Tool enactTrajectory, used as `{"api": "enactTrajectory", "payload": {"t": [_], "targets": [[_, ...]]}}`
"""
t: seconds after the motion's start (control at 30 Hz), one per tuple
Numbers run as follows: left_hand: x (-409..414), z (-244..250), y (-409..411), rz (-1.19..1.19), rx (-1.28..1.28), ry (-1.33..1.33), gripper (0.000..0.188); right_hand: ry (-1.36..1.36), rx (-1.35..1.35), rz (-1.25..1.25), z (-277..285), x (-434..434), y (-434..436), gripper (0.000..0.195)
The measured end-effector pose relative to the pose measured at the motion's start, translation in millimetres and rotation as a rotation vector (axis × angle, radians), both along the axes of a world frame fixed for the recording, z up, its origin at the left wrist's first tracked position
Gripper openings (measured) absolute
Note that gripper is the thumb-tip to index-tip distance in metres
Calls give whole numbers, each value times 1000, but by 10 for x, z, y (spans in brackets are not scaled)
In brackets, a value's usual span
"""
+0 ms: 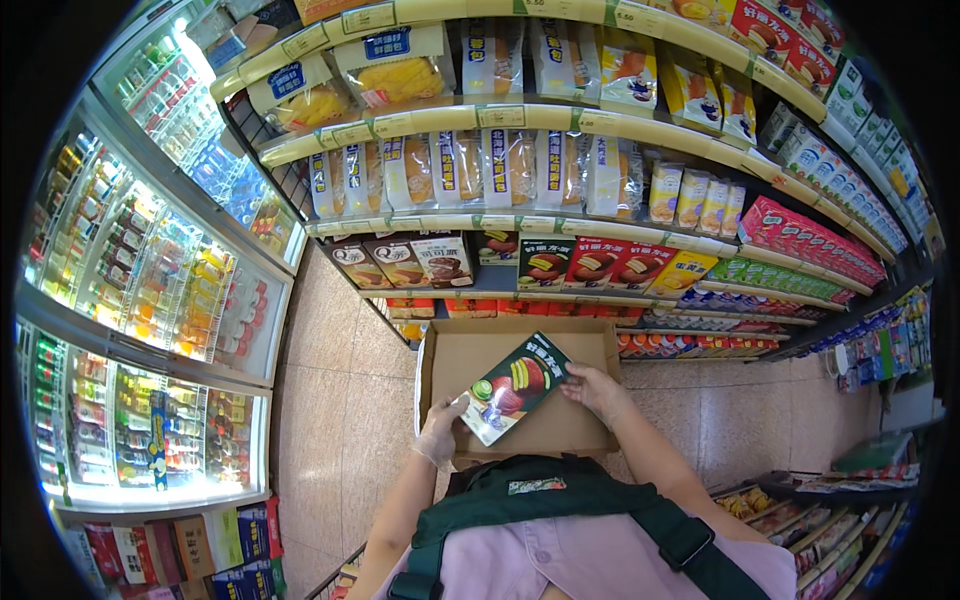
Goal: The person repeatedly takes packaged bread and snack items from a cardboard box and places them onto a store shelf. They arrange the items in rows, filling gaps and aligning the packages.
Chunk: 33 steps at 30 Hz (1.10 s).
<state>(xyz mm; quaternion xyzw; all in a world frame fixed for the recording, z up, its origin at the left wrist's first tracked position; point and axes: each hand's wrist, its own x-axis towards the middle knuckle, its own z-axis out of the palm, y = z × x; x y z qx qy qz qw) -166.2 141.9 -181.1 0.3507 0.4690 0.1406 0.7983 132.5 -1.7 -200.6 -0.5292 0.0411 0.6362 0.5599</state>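
A dark green snack-pie box [517, 386], printed with chocolate pies and green fruit, is held tilted between both hands. My left hand [444, 431] grips its lower left corner, while my right hand [596, 391] holds the upper right edge. Below the box lies an open shallow cardboard carton [450, 360], its brown bottom showing around it. Both hands appear to wear thin clear gloves. Just beyond the carton, a similar green box [546, 262] stands on a shelf beside red pie boxes [592, 262].
Shelves ahead carry packaged bread [510, 169] and drink cartons [814, 240]. Lit glass-door drink coolers [165, 285] line the left side. Stacked cartons [180, 551] sit at lower left, and a snack rack [817, 532] stands behind at right. The floor [322, 427] is tiled.
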Motion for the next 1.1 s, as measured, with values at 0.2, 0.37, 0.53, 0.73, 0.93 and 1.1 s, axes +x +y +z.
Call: {"api": "enactTrajectory", "payload": {"t": [0.2,0.37,0.53,0.73,0.93,1.1], "targets": [[-202,-49,-277,218,-7,0,37,35,-87,297,-161,-407,299,82],[-289,14,-315,236,15,101,39,50,-14,372,-356,-839,513,66],[-489,-150,-145,-106,675,567,49,30,48,329,-416,-984,716,56],[-561,-39,16,-198,988,977,54,-38,19,368,-434,-1092,927,50],[-634,-154,138,-424,867,930,48,-310,-27,496,-526,-1201,1120,44],[-646,-105,163,-409,909,930,44,-752,-195,776,-7,-1204,1324,39]]}}
